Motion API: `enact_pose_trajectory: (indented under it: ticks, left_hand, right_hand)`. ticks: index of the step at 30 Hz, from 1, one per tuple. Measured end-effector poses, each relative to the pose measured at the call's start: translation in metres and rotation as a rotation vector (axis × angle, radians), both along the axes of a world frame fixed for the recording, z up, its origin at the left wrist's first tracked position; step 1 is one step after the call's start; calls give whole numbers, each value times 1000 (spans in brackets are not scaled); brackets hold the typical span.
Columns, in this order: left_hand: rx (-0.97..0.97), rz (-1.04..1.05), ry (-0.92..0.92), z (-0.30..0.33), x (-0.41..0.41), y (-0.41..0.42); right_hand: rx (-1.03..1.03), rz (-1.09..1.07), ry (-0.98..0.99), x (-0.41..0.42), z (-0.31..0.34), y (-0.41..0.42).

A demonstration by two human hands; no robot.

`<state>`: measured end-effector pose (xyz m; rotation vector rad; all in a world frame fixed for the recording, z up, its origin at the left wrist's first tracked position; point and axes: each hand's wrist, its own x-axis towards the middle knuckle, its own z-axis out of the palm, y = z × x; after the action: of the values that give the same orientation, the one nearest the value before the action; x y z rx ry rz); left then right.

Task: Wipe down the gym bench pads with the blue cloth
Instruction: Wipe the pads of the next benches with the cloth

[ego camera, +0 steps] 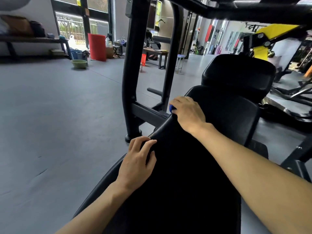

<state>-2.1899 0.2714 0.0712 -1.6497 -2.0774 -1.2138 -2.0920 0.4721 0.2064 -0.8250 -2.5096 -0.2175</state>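
Blue cloth (pixel 172 108) peeks from the right hand (pixel 187 112), its grip curled round it on the pad (pixel 219 115); nearer, the left hand (pixel 137 163) rests spread.

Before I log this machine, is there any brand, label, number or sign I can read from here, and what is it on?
No text can be read in this view.
Yellow stickers on the window frame: too small and blurred to read.
Yellow-green poster behind the black upright: markings blurred, unreadable.
Bench pad and headrest pad: no logo or label shows.
Blue cloth under the right hand: no print visible.
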Motion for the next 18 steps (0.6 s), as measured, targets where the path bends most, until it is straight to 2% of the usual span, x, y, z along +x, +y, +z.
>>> enact_pose_trajectory:
  ticks: [6,9,11,14,16,18]
  left_hand:
    - [19,46,49,-21,-8,-31]
    - [-1,53,65,-19,-7,-29]
    - [-5,57,71,-18,-8,-31]
    - [-13,49,98,-16,-5,-32]
    - [-12,36,133,-17,-4,-31]
    - [-2,21,163,-17,-4,-30]
  right_hand:
    - [-23,399,-34,6,-72,-96]
    - [10,488,-108,15,-59,-74]
    - [39,403,-74,16,-32,-33]
    - [-29,121,17,26,-2,11]
    - [-60,74,72,29,-12,1]
    - [-61,125,121,37,-33,-35]
